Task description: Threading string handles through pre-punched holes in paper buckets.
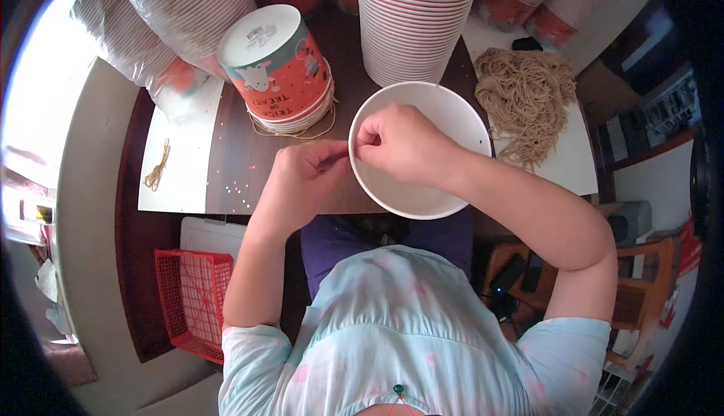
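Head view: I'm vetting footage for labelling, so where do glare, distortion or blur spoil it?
Head view: glare bleaches the far left side white; head view: the pale wall there bows with fisheye distortion, and the corners go black; head view: left hand and right hand look fairly sharp.

White bucket (452,118), plain inside. Upturned bucket (280,76): orange-red with teal band, white cartoon figure, white base. Stacked buckets (415,31): white rims repeating in fine stripes. Cord heap (524,99): tan. Tabletop (234,141): dark brown, white at sides. Basket (172,303): red lattice. Shirt (415,318): pale aqua, blotched pink. Trousers (323,257): purple.
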### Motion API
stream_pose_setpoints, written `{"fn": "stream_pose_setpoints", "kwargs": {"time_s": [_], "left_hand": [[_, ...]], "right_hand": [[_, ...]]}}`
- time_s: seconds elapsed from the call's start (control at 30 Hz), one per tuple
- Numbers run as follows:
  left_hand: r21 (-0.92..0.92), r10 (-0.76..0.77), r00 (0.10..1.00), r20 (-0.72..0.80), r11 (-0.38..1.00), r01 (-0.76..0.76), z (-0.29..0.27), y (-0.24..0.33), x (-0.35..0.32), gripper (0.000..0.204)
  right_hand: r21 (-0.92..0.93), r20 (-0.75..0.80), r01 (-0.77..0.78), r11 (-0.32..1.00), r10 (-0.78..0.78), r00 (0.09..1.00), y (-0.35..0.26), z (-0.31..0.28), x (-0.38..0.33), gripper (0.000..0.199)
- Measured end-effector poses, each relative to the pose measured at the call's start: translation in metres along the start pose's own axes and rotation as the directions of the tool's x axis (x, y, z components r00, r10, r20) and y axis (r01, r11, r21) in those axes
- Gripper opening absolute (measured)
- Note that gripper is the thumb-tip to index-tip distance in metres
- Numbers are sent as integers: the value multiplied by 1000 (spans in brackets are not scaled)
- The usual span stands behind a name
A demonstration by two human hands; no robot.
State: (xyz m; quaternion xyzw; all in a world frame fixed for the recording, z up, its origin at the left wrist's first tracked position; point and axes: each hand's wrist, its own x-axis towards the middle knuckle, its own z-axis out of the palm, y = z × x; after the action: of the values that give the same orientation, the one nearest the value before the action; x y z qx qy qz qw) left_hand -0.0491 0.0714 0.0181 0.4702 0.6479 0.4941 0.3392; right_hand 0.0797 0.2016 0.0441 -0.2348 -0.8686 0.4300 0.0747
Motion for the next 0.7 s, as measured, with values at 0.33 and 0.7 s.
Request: {"fn": "stream_pose_setpoints", "kwargs": {"time_s": [0.33, 0.7], "left_hand": [[243, 42, 985, -168, 970, 1, 19, 11, -12, 10], [-713, -83, 988, -127, 700, -33, 23, -17, -41, 7]], "right_hand": [[-214, 82, 121, 969, -106, 991, -6, -27, -26, 22], [-229, -70, 282, 932, -305, 950, -38, -15, -105, 9]]}}
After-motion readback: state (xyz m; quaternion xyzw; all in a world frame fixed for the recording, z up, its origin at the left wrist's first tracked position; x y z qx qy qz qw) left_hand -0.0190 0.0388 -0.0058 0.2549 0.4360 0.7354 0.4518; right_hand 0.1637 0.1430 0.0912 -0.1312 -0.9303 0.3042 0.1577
